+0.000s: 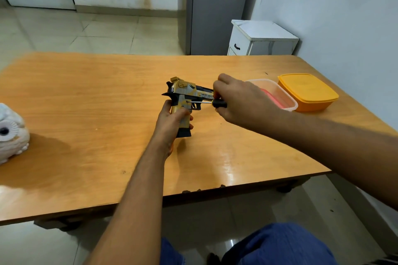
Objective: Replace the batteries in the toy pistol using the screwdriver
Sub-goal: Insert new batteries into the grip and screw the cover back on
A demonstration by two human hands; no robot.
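Pistol (185, 94) held upright over the middle of the table (86, 103), butt end down, barrel pointing right. Yellow-and-black body with printed lettering on the slide; black base at the foot of the grip. Cannot tell whether the base touches the tabletop or hangs just above it.

Left hand (172, 121) wraps the grip from the near side, fingers curled round the front, thumb up along the back. Firm hold.

Right hand (243, 101) comes in from the right, fingers closed round the black handle of the screwdriver (212, 103). Shaft lies roughly level, pointing left, tip at the pistol's side just above the trigger guard. Tip looks to meet the body at a small spot there; the screw itself is too small to make out. The right hand covers the muzzle end of the barrel.

Right of the hands, on the table: a clear tub (280, 94) with something pink-red inside, partly hidden behind the right hand. Just beside it, further right, an orange lidded box (308, 90); the two appear to touch or nearly so.

Far left edge of the table: a white owl figure (10, 131), cut off by the frame, well apart from the work.

Beyond the table: a white cabinet (262, 37) against the wall, a grey panel (217, 8) next to it, tiled floor.

Near bottom: blue-clad knee (280, 245) of the person below the table edge.
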